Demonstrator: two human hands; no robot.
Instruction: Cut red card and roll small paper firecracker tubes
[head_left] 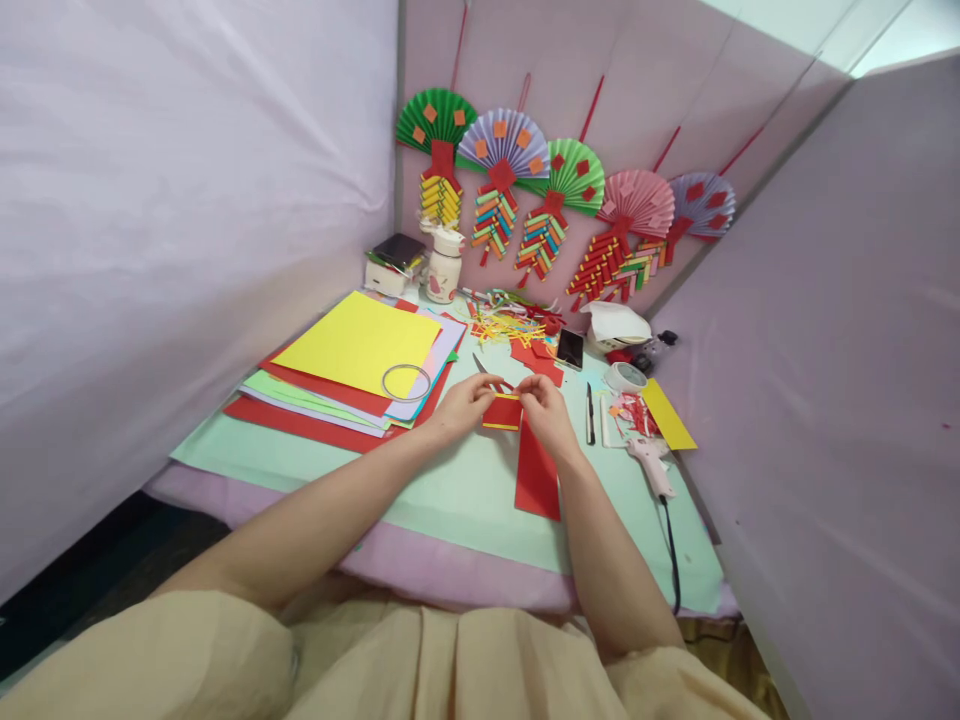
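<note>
Both hands meet over the middle of the table, fingers pinched. Between them is a small red paper piece with yellow edges [500,412]. My left hand [469,402] grips its left upper corner, and my right hand [543,408] pinches its right upper corner. A thin red strip curves between the fingertips; I cannot tell whether it belongs to the piece. Under my right wrist lies a red paper rectangle [537,472] on the table. Just beyond my left fingertips a pointed dark blade [479,364] shows, its other end hidden by the hands.
Stacked coloured paper [352,345] with a ring [406,383] lies left. Paper scraps [514,325], a phone [570,348] and a bottle [444,268] stand behind. At right are a utility knife [590,414], tape roll [625,377] and glue gun [652,467]. Paper fan decorations [504,145] hang behind.
</note>
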